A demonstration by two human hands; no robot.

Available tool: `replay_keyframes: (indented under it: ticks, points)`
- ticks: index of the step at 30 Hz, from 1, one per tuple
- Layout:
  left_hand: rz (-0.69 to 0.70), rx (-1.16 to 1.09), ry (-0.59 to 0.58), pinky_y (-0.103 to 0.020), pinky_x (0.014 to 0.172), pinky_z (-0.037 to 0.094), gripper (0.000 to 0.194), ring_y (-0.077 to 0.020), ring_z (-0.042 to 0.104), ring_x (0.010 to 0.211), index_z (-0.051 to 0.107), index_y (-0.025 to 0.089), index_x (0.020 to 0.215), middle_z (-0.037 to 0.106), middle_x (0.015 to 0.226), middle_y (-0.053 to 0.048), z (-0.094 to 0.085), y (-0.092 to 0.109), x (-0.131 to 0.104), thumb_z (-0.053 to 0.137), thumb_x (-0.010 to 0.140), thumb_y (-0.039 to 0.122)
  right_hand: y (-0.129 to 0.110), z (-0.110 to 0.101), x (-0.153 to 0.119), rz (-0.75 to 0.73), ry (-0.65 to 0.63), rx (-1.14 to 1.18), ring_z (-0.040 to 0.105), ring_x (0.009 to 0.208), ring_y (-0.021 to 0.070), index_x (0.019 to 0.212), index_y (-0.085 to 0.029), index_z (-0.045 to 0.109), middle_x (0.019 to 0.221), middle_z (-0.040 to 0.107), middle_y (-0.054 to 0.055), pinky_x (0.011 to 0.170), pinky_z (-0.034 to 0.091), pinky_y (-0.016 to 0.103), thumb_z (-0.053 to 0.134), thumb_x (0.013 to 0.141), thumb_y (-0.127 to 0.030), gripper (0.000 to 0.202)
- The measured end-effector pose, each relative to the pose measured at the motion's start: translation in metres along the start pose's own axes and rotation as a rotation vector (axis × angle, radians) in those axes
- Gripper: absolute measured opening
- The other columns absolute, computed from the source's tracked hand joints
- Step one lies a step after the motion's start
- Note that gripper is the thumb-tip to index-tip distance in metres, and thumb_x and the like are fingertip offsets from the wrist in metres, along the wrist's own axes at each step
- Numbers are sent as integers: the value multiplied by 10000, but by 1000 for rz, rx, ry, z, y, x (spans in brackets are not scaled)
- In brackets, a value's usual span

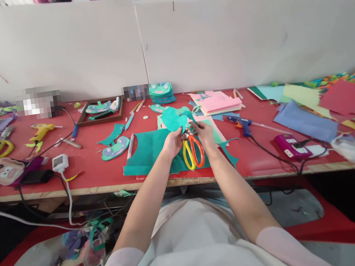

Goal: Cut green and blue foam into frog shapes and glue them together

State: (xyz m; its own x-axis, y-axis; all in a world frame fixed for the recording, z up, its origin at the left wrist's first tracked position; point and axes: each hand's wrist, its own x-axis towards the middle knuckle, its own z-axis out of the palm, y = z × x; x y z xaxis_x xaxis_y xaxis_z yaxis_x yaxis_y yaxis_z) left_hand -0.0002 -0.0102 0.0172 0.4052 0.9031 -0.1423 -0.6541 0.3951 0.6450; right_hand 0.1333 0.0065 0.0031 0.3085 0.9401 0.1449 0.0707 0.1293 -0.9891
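Observation:
My left hand (pixel 174 143) is closed on the lower edge of a rounded teal felt cutout (pixel 171 119), which is raised over the table. My right hand (pixel 204 133) pinches a darker curled green felt strip (pixel 189 114) at the cutout's right side; whether the two are joined I cannot tell. Between my wrists are scissors (pixel 192 152) with one yellow and one orange handle; their blades are hidden behind the hands. Under them spreads a large green felt sheet (pixel 148 148) with cut edges. Green offcuts (pixel 230 154) lie right of my right wrist.
Frog-like felt faces (pixel 116 148) and a stack of them (pixel 162 93) lie left and behind. A blue glue gun (pixel 244 124), a purple power socket (pixel 290 147), a yellow glue gun (pixel 41 132) and a wooden tray (pixel 100 111) are around. Other people's hands show at both edges.

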Motion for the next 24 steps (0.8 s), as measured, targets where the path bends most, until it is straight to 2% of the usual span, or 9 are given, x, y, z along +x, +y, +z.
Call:
replay_keyframes:
  ticks: [3,7,10,15,17,20,22,24]
  points:
    - [-2,15,-35,-253,662,502,230,-144,640,611,631,108,713,665,676,-68,0,-1,0,494,869,207,5,-2,4,59,60,96,505,481,91,683,-160,649,596,615,-12,484,451,244,720,591,-513,371]
    - [-10,31,-21,-234,632,493,223,-133,629,587,630,109,726,660,656,-64,1,-1,0,488,872,198,6,-1,7,77,56,218,536,478,89,726,-169,634,611,639,-14,491,476,241,755,566,-491,379]
    - [-17,19,20,-223,604,481,197,-126,621,566,619,120,734,661,651,-59,2,0,0,506,868,209,3,1,4,58,1,246,532,436,85,764,-179,625,582,639,-24,458,464,229,746,599,-503,383]
    - [-33,-6,33,-248,631,486,189,-137,627,578,629,122,792,676,673,-59,2,0,-2,465,867,179,5,6,1,77,-87,368,511,409,61,706,-179,584,539,606,-42,421,424,185,740,630,-504,368]
    - [-32,-6,37,-249,627,481,182,-135,620,567,629,119,804,672,670,-57,3,0,-2,465,861,173,8,8,3,126,-64,457,516,417,58,697,-180,568,543,604,-45,415,424,173,752,636,-474,352]
    - [-35,-8,38,-239,603,469,192,-130,612,549,617,119,765,659,649,-57,3,0,-2,465,867,178,12,8,8,213,44,570,550,459,54,688,-183,551,584,625,-36,419,434,150,757,670,-385,289]
    - [-41,-9,35,-235,591,465,227,-127,611,546,611,113,741,659,651,-65,4,1,-3,445,880,181,14,5,11,232,96,633,607,556,64,713,-191,549,674,659,-23,441,453,139,752,688,-319,241]
    - [-32,-29,92,-238,600,469,226,-132,621,567,617,107,746,664,666,-72,3,1,-3,454,881,186,15,1,13,223,101,667,636,653,71,763,-205,558,762,669,-22,465,469,136,742,699,-280,209]
